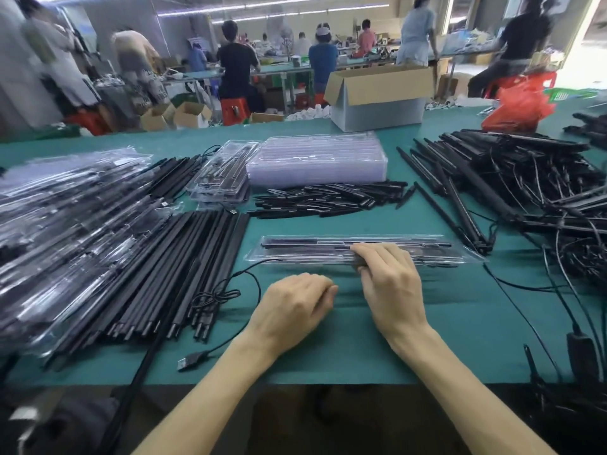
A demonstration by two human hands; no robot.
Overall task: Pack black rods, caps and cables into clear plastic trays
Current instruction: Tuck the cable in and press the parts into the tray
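A clear plastic tray (437, 252) lies crosswise on the green table in front of me, with black rods inside it. My right hand (391, 284) rests on the tray's near middle, fingers curled over its front edge and pressing on it. My left hand (295, 307) sits on the table just left of it, fingers curled, nothing visible in it. A black USB cable (223, 293) runs from the tray's left end in a loop to a plug (190, 360) near the table edge. Short black caps (325, 198) lie piled behind the tray.
Long black rods (170, 274) lie in a row at left, beside packed trays (62, 224). A stack of empty clear trays (315, 162) stands at the back. Tangled rods with cables (525, 185) fill the right. A cardboard box (377, 96) and several people are behind.
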